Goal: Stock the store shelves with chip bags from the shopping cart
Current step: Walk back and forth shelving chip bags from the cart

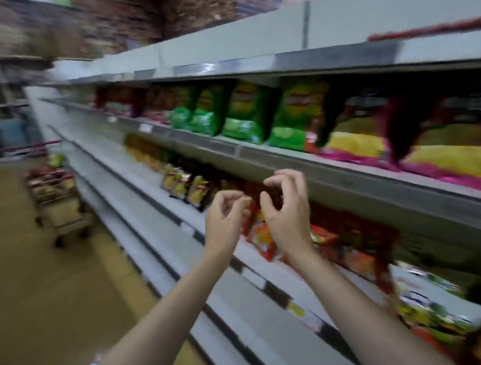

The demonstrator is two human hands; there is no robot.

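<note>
Both hands are raised in front of the middle shelf (pixel 277 271), apart from each other and holding nothing: the left hand (pixel 227 217) has its fingers loosely curled with thumb and forefinger nearly meeting, and the right hand (pixel 289 206) is half curled, its fingers near the lip of the shelf above (pixel 290 158). Directly behind them stand the red-orange chip bags (pixel 266 240) at the shelf front, some leaning outward; whether a fingertip touches one cannot be told through the blur. The shopping cart (pixel 55 193), loaded with further bags, stands well apart down the aisle on the floor (pixel 33 283). Risk one: the leaning red-orange bags sit close to the shelf edge, and a careless brush from either hand could tip them to the floor. Risk two: the green chip bags (pixel 242 112) above lean forward and could slide out if the upper shelf is knocked. Risk three: the cart's separation means carrying bags along the aisle, with drops likely if too many are taken at once.
</note>
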